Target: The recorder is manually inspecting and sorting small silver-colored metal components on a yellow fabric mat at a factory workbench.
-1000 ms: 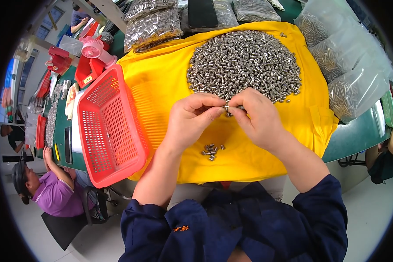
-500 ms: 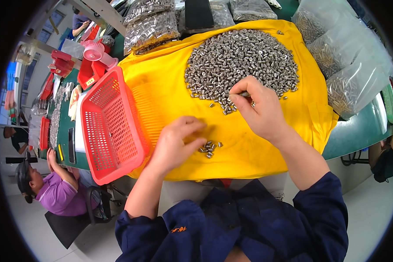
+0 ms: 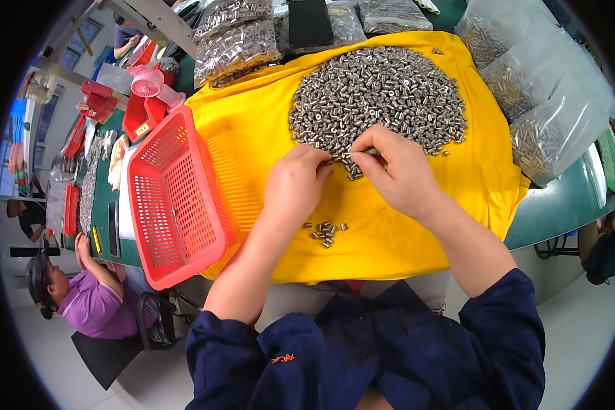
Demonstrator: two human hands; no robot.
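A large heap of small, shiny metal cylinders (image 3: 383,89) lies on a yellow cloth (image 3: 389,239). At the heap's near edge, my left hand (image 3: 295,183) pinches one of these metal cylinders between thumb and forefinger. Just to its right, my right hand (image 3: 402,174) is closed in a pinch, with a sliver of a metal cylinder showing at the fingertips. The two hands are a short gap apart. Closer to me, a small group of metal cylinders (image 3: 326,232) lies apart from the heap.
A red perforated basket (image 3: 178,205) stands left of the cloth. Clear bags of metal parts (image 3: 236,51) lie behind, with a black phone-like slab (image 3: 310,22); more bags (image 3: 536,147) sit at the right. A pink fan (image 3: 149,83) is far left. A person in purple (image 3: 102,304) sits at the left.
My left hand has moved up and away from the small group to the heap's near edge, its fingers closing. My right hand has shifted slightly nearer and left.
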